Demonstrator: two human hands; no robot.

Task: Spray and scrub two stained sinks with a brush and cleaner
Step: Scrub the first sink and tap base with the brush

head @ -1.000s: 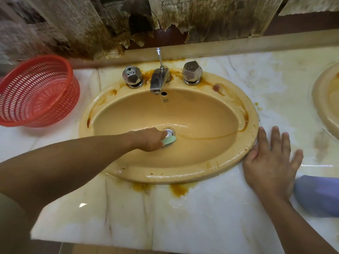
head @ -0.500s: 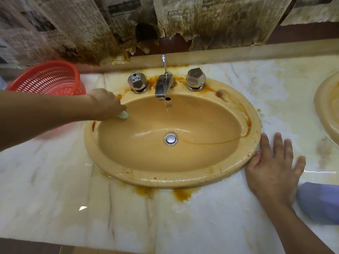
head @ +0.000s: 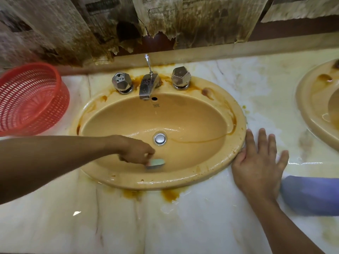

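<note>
A tan oval sink (head: 183, 182) with brown stains on its rim and a stain line across the bowl sits in a marble counter. My left hand (head: 135, 152) reaches into the bowl near its front wall and grips a small pale green brush (head: 156, 163), pressed against the basin just below and left of the drain (head: 160, 138). My right hand (head: 258, 162) lies flat with fingers spread on the counter, its thumb side touching the sink's right rim. A second stained sink (head: 311, 114) shows partly at the right edge.
A red plastic basket (head: 31, 99) stands on the counter left of the sink. A faucet (head: 147, 85) with two metal knobs sits at the back rim. A blue-purple object (head: 311, 195) lies on the counter right of my right wrist. Stained newspaper covers the wall behind.
My left hand moved with the brush from the drain to the back-left rim, then down to the front of the bowl. My right hand stayed flat on the counter.
</note>
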